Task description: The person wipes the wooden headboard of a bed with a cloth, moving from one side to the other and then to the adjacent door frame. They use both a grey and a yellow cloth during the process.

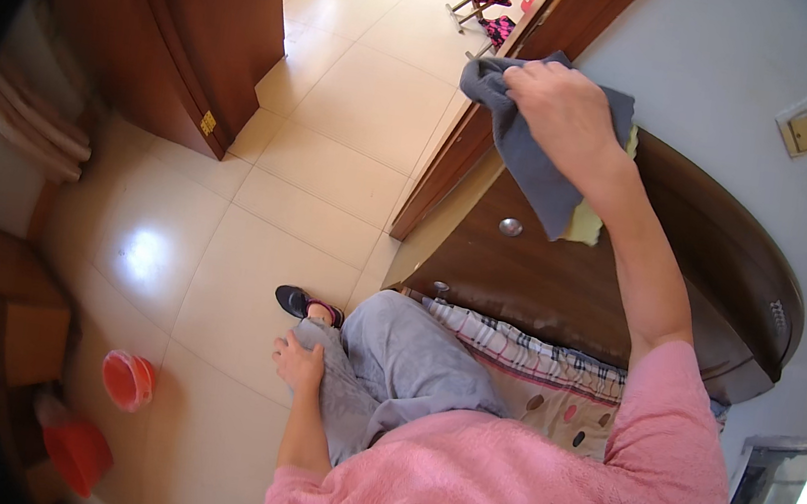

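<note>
The grey cloth hangs bunched in my right hand, clenched tight around it just above the dark wooden headboard. My left hand, down below the headboard, lies loose and holding nothing on my knee.

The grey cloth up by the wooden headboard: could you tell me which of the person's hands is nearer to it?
Right. The right hand grips the grey cloth; the left hand rests on the knee, far below.

No packages, signs or screens show; one small gold label sits on the brown wardrobe.
</note>
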`<action>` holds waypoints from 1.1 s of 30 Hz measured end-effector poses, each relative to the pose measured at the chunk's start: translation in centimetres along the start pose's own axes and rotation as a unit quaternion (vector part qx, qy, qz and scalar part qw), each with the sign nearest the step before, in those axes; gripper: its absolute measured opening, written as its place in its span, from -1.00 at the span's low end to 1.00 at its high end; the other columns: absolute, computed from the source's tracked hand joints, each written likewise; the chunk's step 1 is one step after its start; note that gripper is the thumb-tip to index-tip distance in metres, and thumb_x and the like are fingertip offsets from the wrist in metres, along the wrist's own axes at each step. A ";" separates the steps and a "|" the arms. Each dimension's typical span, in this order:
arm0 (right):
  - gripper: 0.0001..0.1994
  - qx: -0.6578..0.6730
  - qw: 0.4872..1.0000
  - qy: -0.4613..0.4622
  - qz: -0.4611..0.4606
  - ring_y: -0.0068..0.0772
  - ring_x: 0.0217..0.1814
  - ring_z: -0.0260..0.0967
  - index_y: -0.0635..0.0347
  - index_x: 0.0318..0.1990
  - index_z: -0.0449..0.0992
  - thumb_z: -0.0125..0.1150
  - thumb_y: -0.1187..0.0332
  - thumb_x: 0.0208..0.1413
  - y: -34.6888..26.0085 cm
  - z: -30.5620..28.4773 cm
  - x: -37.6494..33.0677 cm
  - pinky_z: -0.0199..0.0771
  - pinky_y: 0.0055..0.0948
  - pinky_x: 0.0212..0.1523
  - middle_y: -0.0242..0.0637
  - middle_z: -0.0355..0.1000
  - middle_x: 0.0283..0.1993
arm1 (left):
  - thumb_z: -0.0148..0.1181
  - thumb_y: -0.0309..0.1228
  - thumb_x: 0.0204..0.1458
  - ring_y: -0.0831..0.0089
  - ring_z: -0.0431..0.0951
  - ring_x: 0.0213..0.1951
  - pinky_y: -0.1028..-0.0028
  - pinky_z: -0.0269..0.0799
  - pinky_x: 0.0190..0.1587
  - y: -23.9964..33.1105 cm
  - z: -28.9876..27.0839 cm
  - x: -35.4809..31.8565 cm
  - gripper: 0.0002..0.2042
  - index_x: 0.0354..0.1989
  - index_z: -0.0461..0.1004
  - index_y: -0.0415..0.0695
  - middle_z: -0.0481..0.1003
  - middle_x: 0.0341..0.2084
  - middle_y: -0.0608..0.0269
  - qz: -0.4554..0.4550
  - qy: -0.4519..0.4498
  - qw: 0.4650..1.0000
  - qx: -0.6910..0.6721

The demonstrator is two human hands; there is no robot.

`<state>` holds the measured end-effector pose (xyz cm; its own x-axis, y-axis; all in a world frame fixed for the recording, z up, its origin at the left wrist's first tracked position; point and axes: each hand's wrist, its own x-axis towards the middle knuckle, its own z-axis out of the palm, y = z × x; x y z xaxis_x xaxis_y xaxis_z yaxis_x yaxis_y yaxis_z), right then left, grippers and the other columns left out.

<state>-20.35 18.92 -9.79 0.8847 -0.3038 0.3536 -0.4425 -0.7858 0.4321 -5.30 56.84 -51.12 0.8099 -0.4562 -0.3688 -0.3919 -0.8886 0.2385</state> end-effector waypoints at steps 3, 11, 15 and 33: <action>-0.76 0.020 0.990 0.120 0.072 -0.21 -0.19 0.46 0.12 -0.11 0.46 0.17 0.51 0.02 2.4 -0.5 -4.9 0.51 -0.28 -0.21 -0.33 0.46 -0.24 | 0.36 -0.12 -0.11 -0.05 0.38 0.08 -0.03 0.50 -0.03 0.1 0.0 -0.2 -0.33 0.21 0.31 -0.06 0.29 0.10 0.03 0.001 0.000 1.000 -0.007; -0.57 -0.202 0.918 0.102 0.326 -0.08 0.13 0.40 0.13 0.12 0.48 0.05 0.62 0.07 12.4 -6.9 -26.7 0.49 -0.21 0.05 -0.21 0.42 0.10 | 0.37 -0.09 -0.10 -0.05 0.36 0.14 -0.02 0.48 0.04 -0.9 0.4 -0.5 -0.25 0.30 0.26 -0.01 0.26 0.21 0.07 -0.007 -0.005 1.000 -0.019; -0.58 -0.215 0.872 0.115 0.426 -0.03 0.13 0.39 0.13 0.15 0.46 0.03 0.60 0.12 16.2 -9.2 -33.4 0.46 -0.17 0.05 -0.19 0.40 0.10 | 0.36 -0.08 -0.06 -0.05 0.34 0.19 -0.01 0.46 0.08 0.3 0.7 -0.8 -0.25 0.33 0.24 -0.01 0.23 0.27 0.07 0.000 -0.022 1.000 0.004; -0.73 -0.123 0.941 0.207 0.239 -0.22 -0.15 0.48 0.11 -0.18 0.49 0.21 0.58 -0.09 16.9 -6.8 -29.4 0.52 -0.32 -0.22 -0.31 0.46 -0.19 | 0.16 -0.24 0.14 0.09 0.40 0.11 0.12 0.33 0.11 17.3 -3.9 -7.9 -0.72 -0.05 0.55 -0.09 0.46 0.01 0.17 0.434 0.045 0.898 -0.052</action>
<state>-54.88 18.21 -7.21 0.4650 -0.3148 0.8275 -0.8412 -0.4484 0.3021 -16.79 45.25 -40.59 0.2534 -0.9649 0.0694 -0.8532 -0.1892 0.4860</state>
